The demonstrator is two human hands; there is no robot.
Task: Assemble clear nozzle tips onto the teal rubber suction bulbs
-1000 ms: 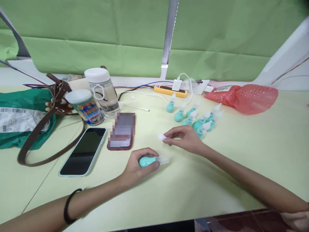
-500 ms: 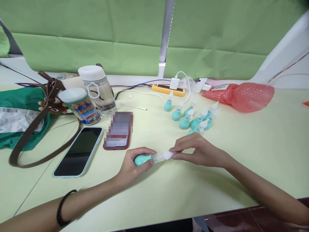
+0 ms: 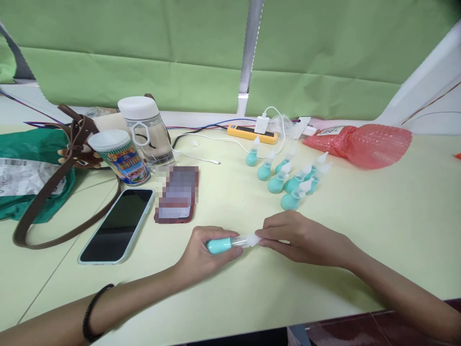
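A teal bulb nasal aspirator (image 3: 219, 245) with a clear tube and a white soft tip lies sideways between my hands, just above the table. My left hand (image 3: 201, 254) wraps round its bulb, the thumb running along the clear tube. With thumb and fingers, my right hand (image 3: 302, 239) pinches the white tip (image 3: 254, 240) at its pointed end. Beyond my right hand, several more aspirators (image 3: 276, 183) of the same kind stand in a loose group on the table, their tips leaning up to the right. The nearest aspirator (image 3: 290, 201) is just behind my right hand.
Two phones, one black-screened (image 3: 118, 226) and one red-cased (image 3: 176, 194), lie left of my hands. Behind them are a printed cup (image 3: 124, 156), a water bottle (image 3: 149, 129) and a brown strap (image 3: 34, 202). A yellow power strip (image 3: 248, 133) and red bubble wrap (image 3: 378, 144) lie at the back.
My right hand has moved slightly down and towards me, uncovering the nearest standing aspirator. The held aspirator has shifted a little right and down, and now lies more level.
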